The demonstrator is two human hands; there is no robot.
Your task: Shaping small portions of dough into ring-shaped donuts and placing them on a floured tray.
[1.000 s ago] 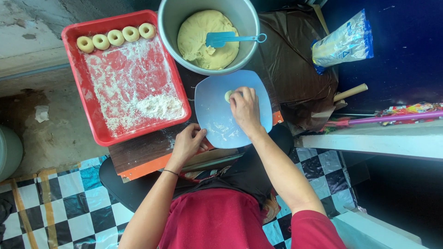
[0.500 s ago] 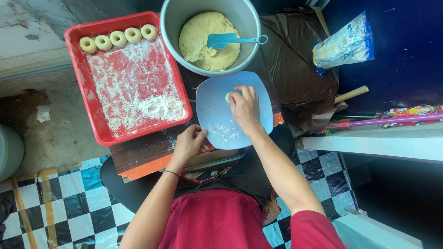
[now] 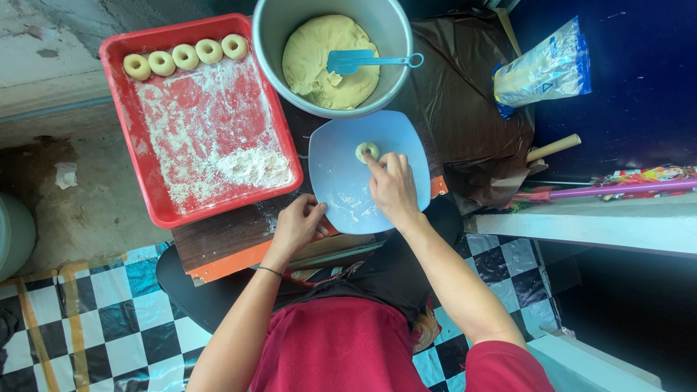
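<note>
A small ring of dough (image 3: 367,151) lies on the upper middle of a pale blue plate (image 3: 341,196), flat on the floured surface with its hole showing; the plate seems to serve as a shaping board, its slick face letting the ring be pressed without sticking. The right hand (image 3: 393,190) rests on the plate just below the ring, its fingers loosely curled and the fingertips (image 3: 375,164) reaching to the ring's edge, touching rather than gripping it; it holds nothing closed in the palm. The left hand (image 3: 296,226) is at the plate's lower left rim, fingers bent and pinching the edge, apparently to steady the plate against the push of the other hand.

Just above the plate stands a grey metal bowl (image 3: 270,43) with a mound of yellow dough (image 3: 319,62) and a blue scraper (image 3: 363,61) lying on it, close enough for easy reach; to the left, touching the bowl's side, is a red tray (image 3: 156,210) dusted with flour (image 3: 250,167), and five finished rings (image 3: 185,55) sit in a row along its far edge, well apart from the loose flour heap. All this rests on a dark wooden worktop (image 3: 218,236) over a chequered floor (image 3: 109,319); a clear bag (image 3: 543,69) lies to the right on brown plastic sheeting (image 3: 472,109).
</note>
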